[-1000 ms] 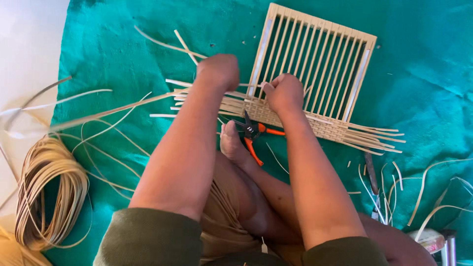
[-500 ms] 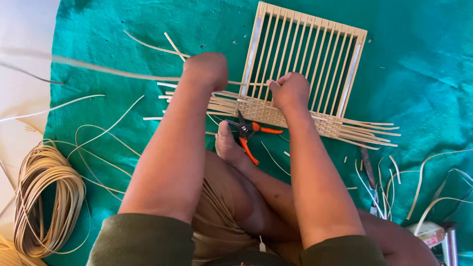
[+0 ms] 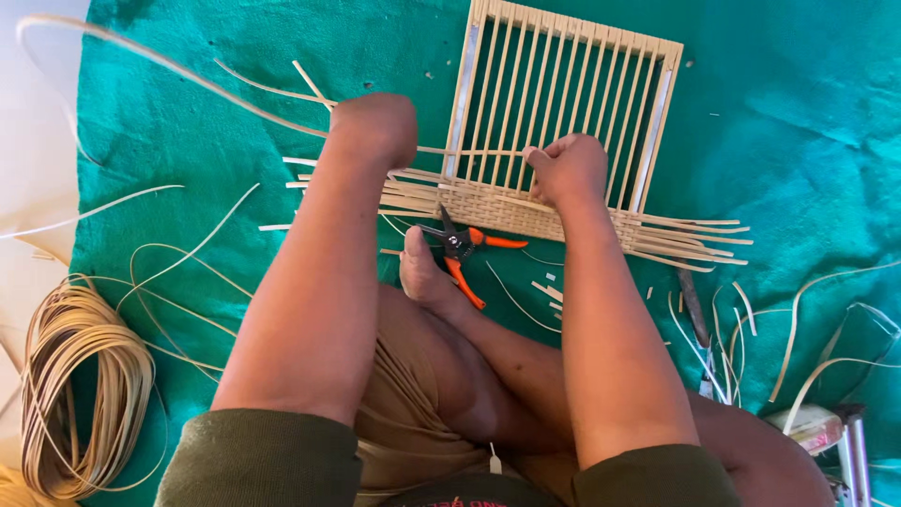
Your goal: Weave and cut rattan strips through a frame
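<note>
Teal cloth [image 3: 798,113] is covering nearly the whole floor in view, its surface slightly rumpled toward the right, while a pale strip of bare floor [image 3: 38,113] is showing along the left edge. A person is sitting on this cloth with legs folded, one bare foot [image 3: 422,272] lying just below the work.

A wooden frame [image 3: 563,122] with upright slats is lying flat on the cloth at top centre, and a band of woven cane [image 3: 497,211] is running across its lower end, the loose ends of the strips sticking out well past the frame on both sides. A large coil of cane [image 3: 80,385] is resting at the lower left, half on the cloth.

The left hand [image 3: 375,127] is curled closed around a long cane strip [image 3: 141,52] that is arcing away to the upper left; the fingers themselves are hidden behind the wrist. The right hand [image 3: 568,169] is pressing on the frame's lower slats just above the weave, fingers bent and closed on the strands there.

Orange-handled pliers [image 3: 465,249] are lying on the cloth just below the weave, beside the foot. Short cane offcuts [image 3: 549,291] are scattered near them.
</note>
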